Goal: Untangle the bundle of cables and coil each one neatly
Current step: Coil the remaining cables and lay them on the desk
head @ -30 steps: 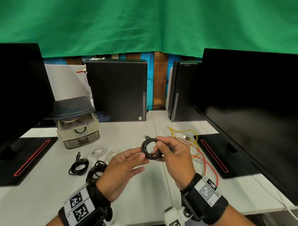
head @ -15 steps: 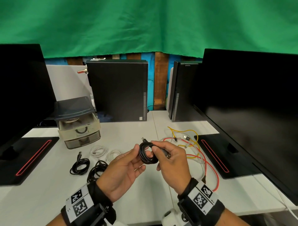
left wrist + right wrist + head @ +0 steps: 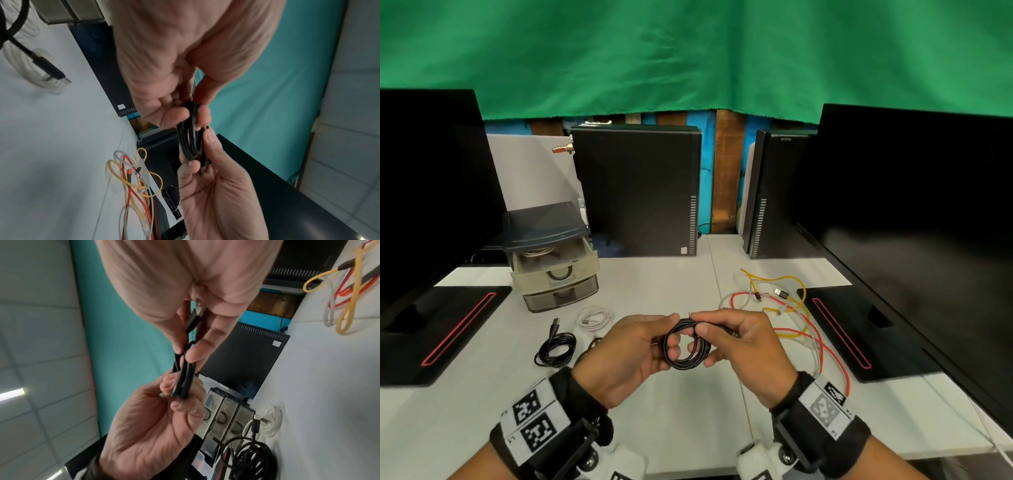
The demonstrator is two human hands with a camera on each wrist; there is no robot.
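The black cable coil (image 3: pixel 687 345) has been lowered and turned flatter within the last second, and is now pinched on one side by the left hand (image 3: pixel 635 356) and on the other by the right hand (image 3: pixel 739 346), above the desk (image 3: pixel 681 411). This coil is judged nearly finished — the red, yellow and white tangle (image 3: pixel 787 315) remains. No readable writing is seen — only square markers on the wristbands (image 3: pixel 534 421).

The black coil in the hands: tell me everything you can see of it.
The black coil is a thin, smooth-sheathed cable wound into a small round loop of several turns, held above the table. The left hand pinches its left side and the right hand pinches its right side. A black plug with a metal tip lies under the right fingers.
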